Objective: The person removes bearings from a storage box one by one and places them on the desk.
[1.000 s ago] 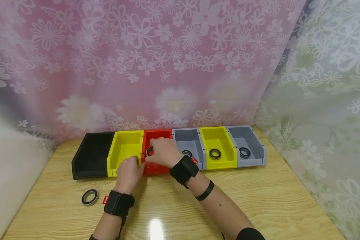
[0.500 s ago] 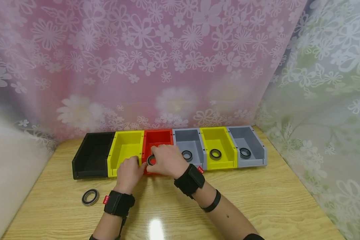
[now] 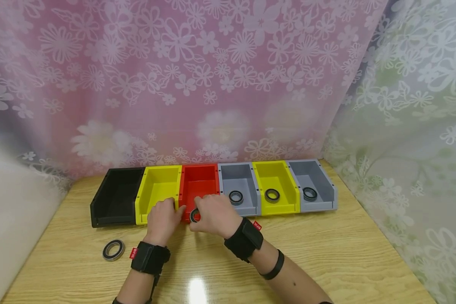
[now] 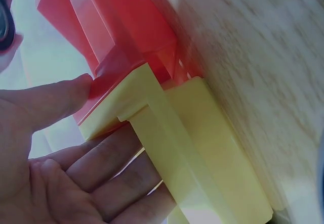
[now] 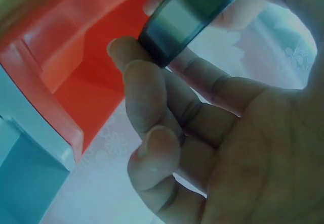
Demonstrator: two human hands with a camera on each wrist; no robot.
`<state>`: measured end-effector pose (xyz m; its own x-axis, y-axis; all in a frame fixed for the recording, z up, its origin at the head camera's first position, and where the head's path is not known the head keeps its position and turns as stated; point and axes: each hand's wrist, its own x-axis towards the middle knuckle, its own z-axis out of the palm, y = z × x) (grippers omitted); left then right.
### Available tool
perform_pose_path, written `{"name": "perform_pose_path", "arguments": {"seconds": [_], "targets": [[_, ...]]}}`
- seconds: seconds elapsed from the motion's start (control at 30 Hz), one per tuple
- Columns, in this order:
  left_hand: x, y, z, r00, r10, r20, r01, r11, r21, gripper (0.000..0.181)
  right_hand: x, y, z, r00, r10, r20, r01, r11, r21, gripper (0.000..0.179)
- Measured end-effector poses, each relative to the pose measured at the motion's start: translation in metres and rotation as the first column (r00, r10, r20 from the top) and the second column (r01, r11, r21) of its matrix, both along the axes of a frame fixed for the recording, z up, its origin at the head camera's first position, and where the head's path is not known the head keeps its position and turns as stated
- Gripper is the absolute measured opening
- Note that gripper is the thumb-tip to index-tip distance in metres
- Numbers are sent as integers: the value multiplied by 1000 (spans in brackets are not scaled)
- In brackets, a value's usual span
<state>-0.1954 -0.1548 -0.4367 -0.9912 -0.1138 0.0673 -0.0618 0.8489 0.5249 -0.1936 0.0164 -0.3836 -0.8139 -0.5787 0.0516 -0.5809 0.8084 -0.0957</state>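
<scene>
My right hand [image 3: 216, 216] pinches a ball bearing [image 3: 194, 215] over the front of the red bin [image 3: 199, 188]. In the right wrist view the bearing [image 5: 185, 24] is seen edge-on between thumb and fingertips. My left hand [image 3: 162, 221] grips the adjoining side walls of the red bin and the left yellow bin [image 3: 157, 190]. The left wrist view has its thumb [image 4: 66, 98] against the red wall and its fingers [image 4: 109, 158] on the yellow bin's inner side. A second bearing [image 3: 113, 250] lies flat on the table, left of my left hand.
A black bin [image 3: 118, 196] stands at the row's left end. Right of the red bin, a grey bin [image 3: 237, 175], a yellow bin [image 3: 270, 175] and another grey bin [image 3: 305, 173] each hold one bearing. A floral curtain [image 3: 213, 84] hangs behind the wooden table [image 3: 319, 249].
My right hand has drawn the bearing from inside the red bin toward its front edge, slightly rightward. The left hand has stayed in place on the bin walls.
</scene>
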Motion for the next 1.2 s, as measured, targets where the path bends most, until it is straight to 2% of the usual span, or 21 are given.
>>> {"name": "perform_pose_path", "arguments": {"seconds": [0.2,0.47,0.73,0.93,1.2], "targets": [[0,0,0,1000,1,0,-1,1000,-10,34,7,-1,-14,999,23,31,-25,998,57,33],[0,0,0,1000,2,1,-2,1000,-12,35,20,-8,-34,997,24,79,-34,992,121,44],[0,0,-1,1000,-1,-10,1,1000,-16,33,29,-11,-55,997,62,35,-66,991,120,48],[-1,0,-1,1000,-2,-13,2,1000,-21,33,31,-10,-60,998,48,46,-54,989,138,46],[-1,0,-1,1000,-2,-10,2,1000,-17,33,35,-10,-59,999,44,-6,-42,986,163,48]]}}
